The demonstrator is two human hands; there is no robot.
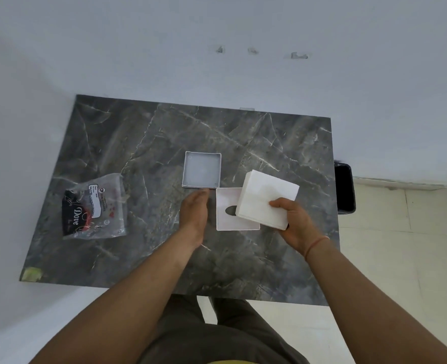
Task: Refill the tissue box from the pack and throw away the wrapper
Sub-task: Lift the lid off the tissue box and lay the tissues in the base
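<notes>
The right hand (294,222) grips a thick square stack of white tissues (267,199) by its near corner, lifted over the white square lid with an oval slot (229,215). The left hand (194,210), fingers loosely extended, empty, reaches to the near edge of the open grey square box base (202,169) mid-table. The crumpled clear plastic wrapper (95,207) lies near the dark marble table's (164,258) left edge. A black bin (345,187) stands beyond the right edge.

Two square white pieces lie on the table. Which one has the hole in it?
The lid, nearer the person and partly under the tissue stack held by the right hand. The empty box beyond it, by the left hand, has none.
</notes>
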